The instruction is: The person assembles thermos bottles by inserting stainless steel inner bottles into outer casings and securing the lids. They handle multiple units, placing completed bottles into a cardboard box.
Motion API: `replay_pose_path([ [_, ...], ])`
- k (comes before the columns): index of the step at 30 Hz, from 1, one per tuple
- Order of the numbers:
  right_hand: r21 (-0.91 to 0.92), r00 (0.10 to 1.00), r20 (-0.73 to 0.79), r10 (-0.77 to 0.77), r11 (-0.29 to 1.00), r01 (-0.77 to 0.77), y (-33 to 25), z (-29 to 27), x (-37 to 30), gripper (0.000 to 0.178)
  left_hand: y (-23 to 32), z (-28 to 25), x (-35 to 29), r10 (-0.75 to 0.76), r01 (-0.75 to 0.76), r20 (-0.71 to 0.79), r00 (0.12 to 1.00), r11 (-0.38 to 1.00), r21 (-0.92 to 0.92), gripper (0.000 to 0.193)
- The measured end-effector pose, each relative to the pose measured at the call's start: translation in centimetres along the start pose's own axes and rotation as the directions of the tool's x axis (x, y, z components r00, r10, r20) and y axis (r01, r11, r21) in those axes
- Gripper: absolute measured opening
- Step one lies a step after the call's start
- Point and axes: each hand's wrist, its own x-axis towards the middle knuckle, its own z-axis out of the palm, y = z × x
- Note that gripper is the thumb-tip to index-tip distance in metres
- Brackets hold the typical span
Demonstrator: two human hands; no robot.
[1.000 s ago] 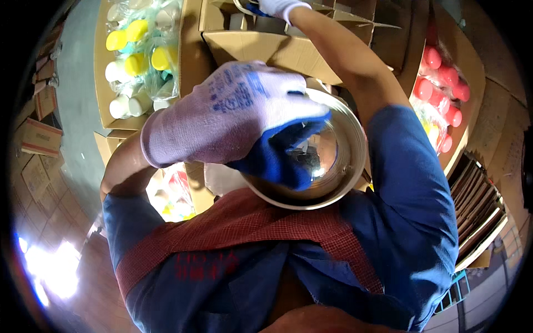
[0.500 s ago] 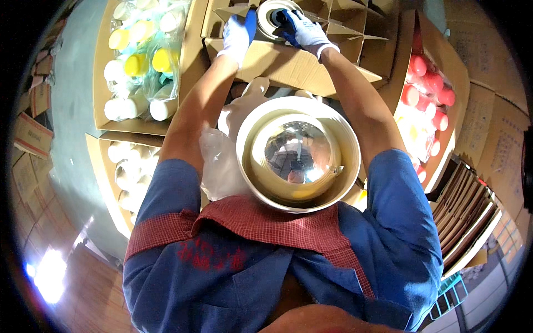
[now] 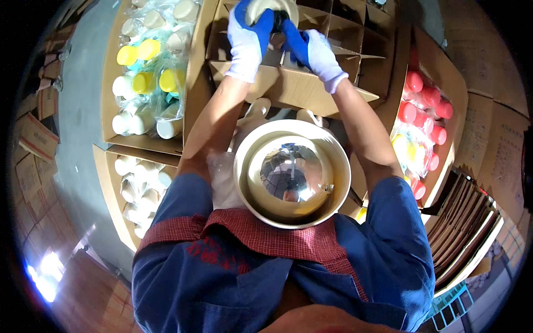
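Observation:
At the top middle, my left hand [image 3: 248, 41], in a white and blue glove, is closed on a cream round piece [image 3: 272, 8] with a dark middle. My right hand [image 3: 315, 51], gloved likewise, has its fingers curled at the dark part [image 3: 279, 21] of that piece; the fingertips are partly hidden. Both hands are over a divided cardboard box [image 3: 311, 83]. Close in front of my body stands a cream round tub-like vessel [image 3: 240, 183] with a shiny mirror-like dome [image 3: 294, 169] inside it.
On the left, a cardboard box [image 3: 191, 105] holds bottles with white and yellow caps [image 3: 143, 83]; white-topped items [image 3: 139, 177] fill another below it. Red-capped bottles [image 3: 425, 114] stand in a box on the right. Folded cardboard sheets [image 3: 463, 222] are stacked at the lower right. Translucent plastic [image 3: 222, 188] lies beside the vessel.
My left hand has gone from beside the cream round piece to gripping it. The piece now appears tilted, and my right hand's fingers have shifted on its dark middle. The view has shifted slightly.

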Motion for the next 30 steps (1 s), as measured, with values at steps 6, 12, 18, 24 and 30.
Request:
replay_pose_path([
  [6, -0.4, 0.449, -0.502, -0.739, 0.659, 0.638, -8.7, -3.8, -10.4, 0.018, 11.2, -4.3, 0.7, 0.134, -0.183, -0.224, 0.965, 0.96, -0.213, 0.036],
  [12, -0.571, 0.178, -0.553, -0.814, 0.526, 0.63, -15.6, -7.6, -17.9, 0.048, 21.4, -7.2, -1.4, 0.26, -0.278, -0.116, 0.959, 0.943, -0.181, 0.035],
  [18, -0.431, 0.751, -0.232, -0.618, 0.758, 0.49, -17.5, -8.9, -21.7, 0.041, 29.3, -8.8, -8.2, 0.297, -0.3, -0.105, 0.949, 0.954, -0.021, 0.038],
  [24, -0.327, 0.65, -0.291, -0.702, 0.712, 0.621, -17.8, -8.3, -22.6, 0.039, 28.3, -8.6, -10.4, 0.472, -0.515, -0.308, 0.826, 0.854, -0.073, 0.045],
  [30, -0.812, 0.02, -0.249, -0.968, 0.22, 0.541, -18.3, -8.2, -23.5, 0.055, 27.0, -9.9, -10.8, 0.473, -0.476, -0.25, 0.845, 0.878, 0.051, 0.044],
])
